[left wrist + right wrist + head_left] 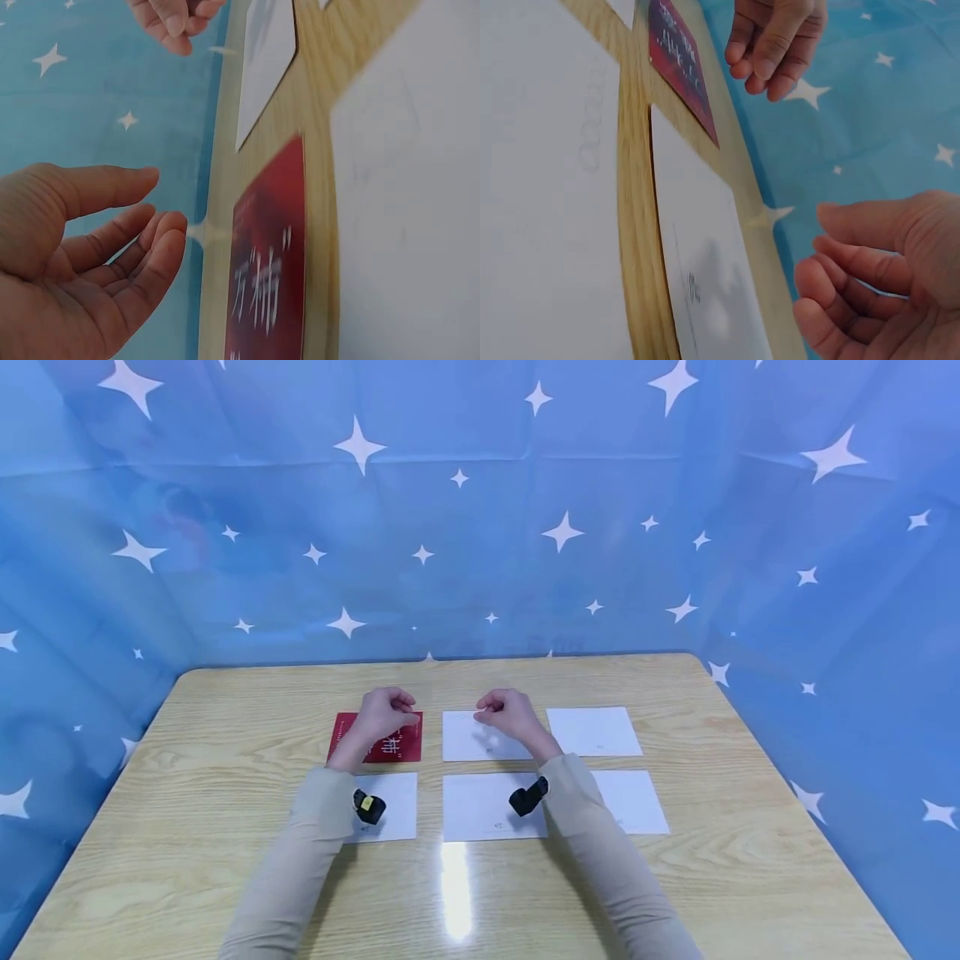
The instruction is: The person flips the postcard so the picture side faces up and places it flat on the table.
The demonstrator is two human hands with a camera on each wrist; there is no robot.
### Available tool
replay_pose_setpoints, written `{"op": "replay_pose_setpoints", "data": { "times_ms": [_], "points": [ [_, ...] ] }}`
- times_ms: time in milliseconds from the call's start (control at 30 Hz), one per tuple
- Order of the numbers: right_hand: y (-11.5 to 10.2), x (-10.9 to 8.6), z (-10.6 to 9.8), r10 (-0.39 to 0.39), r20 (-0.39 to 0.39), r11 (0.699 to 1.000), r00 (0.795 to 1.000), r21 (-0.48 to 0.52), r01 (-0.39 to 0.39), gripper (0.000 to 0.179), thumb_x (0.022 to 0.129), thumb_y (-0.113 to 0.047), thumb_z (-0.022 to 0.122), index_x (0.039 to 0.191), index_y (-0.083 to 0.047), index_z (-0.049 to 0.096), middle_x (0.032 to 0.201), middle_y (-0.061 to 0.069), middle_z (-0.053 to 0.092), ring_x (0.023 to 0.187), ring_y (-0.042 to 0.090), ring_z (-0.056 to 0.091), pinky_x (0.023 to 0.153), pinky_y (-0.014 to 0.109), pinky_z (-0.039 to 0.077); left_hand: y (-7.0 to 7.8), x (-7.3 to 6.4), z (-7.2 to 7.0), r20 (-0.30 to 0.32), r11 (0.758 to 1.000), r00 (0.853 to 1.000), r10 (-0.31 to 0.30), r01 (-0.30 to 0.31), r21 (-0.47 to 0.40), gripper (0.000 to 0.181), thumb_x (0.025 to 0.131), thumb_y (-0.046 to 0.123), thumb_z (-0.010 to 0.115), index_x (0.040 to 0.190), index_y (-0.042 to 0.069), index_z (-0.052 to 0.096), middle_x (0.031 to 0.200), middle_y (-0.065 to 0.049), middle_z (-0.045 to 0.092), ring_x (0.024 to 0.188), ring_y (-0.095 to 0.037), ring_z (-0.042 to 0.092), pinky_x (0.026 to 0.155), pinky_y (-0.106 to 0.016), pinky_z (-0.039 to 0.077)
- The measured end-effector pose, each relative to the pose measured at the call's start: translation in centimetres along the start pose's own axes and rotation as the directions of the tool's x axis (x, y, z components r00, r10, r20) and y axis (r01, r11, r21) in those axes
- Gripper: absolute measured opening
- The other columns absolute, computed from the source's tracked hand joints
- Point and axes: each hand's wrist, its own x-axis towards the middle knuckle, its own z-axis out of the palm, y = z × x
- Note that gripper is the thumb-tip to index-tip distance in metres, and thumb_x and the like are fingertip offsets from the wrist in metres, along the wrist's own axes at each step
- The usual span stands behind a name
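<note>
My left hand (384,712) hovers over a red card (408,748) with white characters, at the back left of a two-row layout. Its fingers are loosely bent, and the left wrist view shows a gap between thumb and fingertips with nothing held. Opposite it, my right hand (512,713) hangs above the back middle white card (463,742), casting a shadow on it. In the right wrist view the right hand (877,277) has relaxed, bent fingers and holds nothing. Both hands appear apart from the cards.
More white cards lie flat on the wooden table (225,735): back right (595,732), front left (399,806), front middle (476,810) and front right (633,802). My forearms pass over the front row. A blue star-patterned curtain (480,577) stands behind the table.
</note>
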Motion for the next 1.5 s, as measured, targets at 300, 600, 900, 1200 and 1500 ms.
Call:
{"op": "replay_pose_setpoints", "data": {
  "times_ms": [300,600,900,1200,1500],
  "points": [
    [1.3,-0.6,-1.6,0.017,-0.004,1.0,1.0,-0.013,-0.017,0.025,0.084,-0.007,0.069,0.105,0.005,0.064,0.087,0.011,0.06,0.078,0.021,0.054,0.066,0.027,0.045,1.1,1.2,2.3,0.06,0.996,0.996,-0.062,0.066,-0.06,0.041,0.081,0.005,0.069,0.118,-0.008,0.057,0.106,-0.019,0.059,0.095,-0.029,0.057,0.077,-0.034,0.051],
    [2.8,-0.5,-2.4,0.117,0.013,0.993,0.993,-0.033,-0.116,0.038,0.082,-0.006,0.071,0.116,0.004,0.059,0.104,0.017,0.059,0.092,0.026,0.054,0.077,0.035,0.046,1.1,2.3,3.9,0.105,0.994,0.988,-0.11,0.111,-0.003,0.025,0.078,0.005,0.073,0.094,-0.008,0.058,0.078,-0.009,0.051,0.07,-0.02,0.045,0.067,-0.029,0.044],
    [3.9,-0.2,-2.5,0.166,0.033,0.982,0.986,-0.093,-0.162,0.046,0.077,-0.002,0.074,0.118,0.005,0.056,0.084,0.008,0.052,0.073,0.019,0.044,0.066,0.028,0.04,1.1,2.8,4.7,0.104,0.99,0.986,-0.132,0.125,0.071,0.041,0.074,0.005,0.075,0.109,-0.008,0.057,0.093,-0.012,0.053,0.081,-0.022,0.048,0.074,-0.032,0.045],
    [3.9,0.1,-2.9,0.206,0.079,0.963,0.975,-0.194,-0.188,0.05,0.076,-0.006,0.076,0.119,0.004,0.052,0.09,0.01,0.052,0.077,0.021,0.045,0.069,0.032,0.041,1.3,3.0,5.0,0.113,0.986,0.985,-0.127,0.114,0.12,0.048,0.072,0.004,0.076,0.114,-0.007,0.055,0.111,-0.019,0.055,0.095,-0.029,0.05,0.085,-0.039,0.047],
    [3.7,0.4,-3.6,0.2,0.108,0.945,0.974,-0.286,-0.162,0.042,0.074,-0.008,0.079,0.106,0.003,0.054,0.092,0.012,0.054,0.079,0.023,0.047,0.073,0.034,0.043,1.8,3.0,5.5,0.098,0.982,0.987,-0.131,0.116,0.147,0.039,0.071,0.003,0.077,0.104,-0.004,0.056,0.103,-0.017,0.056,0.091,-0.028,0.05,0.081,-0.038,0.047]
  ]
}}
